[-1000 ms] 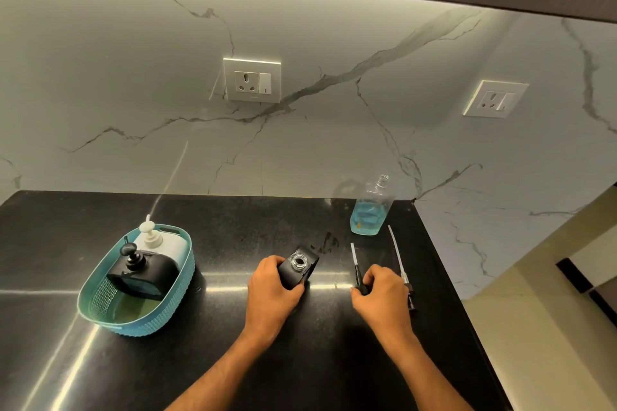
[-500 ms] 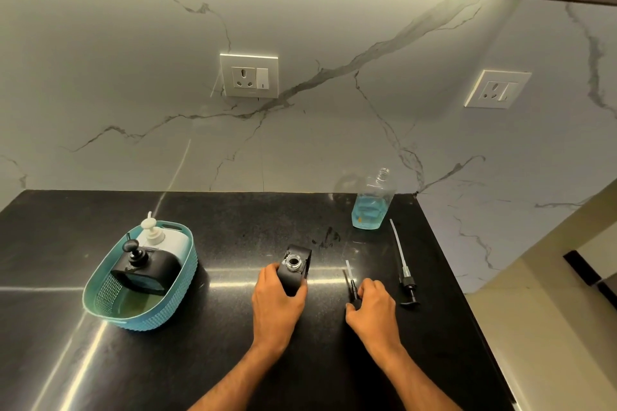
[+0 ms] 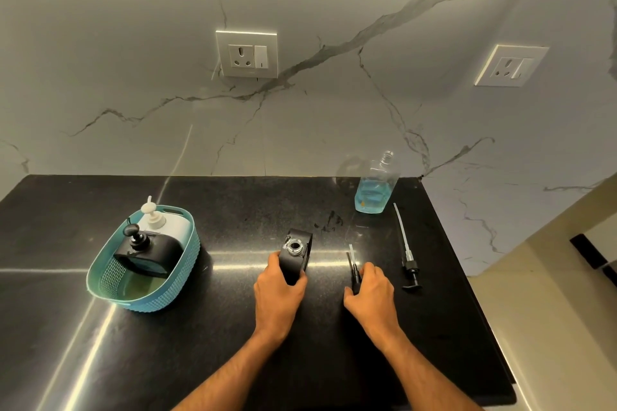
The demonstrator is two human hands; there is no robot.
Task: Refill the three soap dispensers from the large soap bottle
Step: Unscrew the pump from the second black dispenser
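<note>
Not much has changed over the last second, tbh. The left hand (image 3: 278,290) still grips the open black dispenser (image 3: 295,252), fingers curled round its lower end, on the black tabletop (image 3: 233,203) near the middle. The dispenser's round glass-rimmed mouth faces up with no pump in it, same as before.

The right hand (image 3: 369,290) has slid toward the near edge a little. A second ago it sat right against the long pump (image 3: 405,250); now that pump lies clear of it, off to the right, black head toward the near edge and tube pointing at the wall. The right hand's fingers are curled around the short black pump (image 3: 354,269), whose white tube tip pokes out past the knuckles, just right of the dispenser.

The big clear soap bottle (image 3: 375,187) stands uncapped at the back right against the marble wall, blue soap in the bottom part only. It hasn't moved.

Over on the left, the teal basket (image 3: 150,297) holds the white dispenser (image 3: 167,223) and another black dispenser (image 3: 147,252), both with pumps on, unchanged.
</note>
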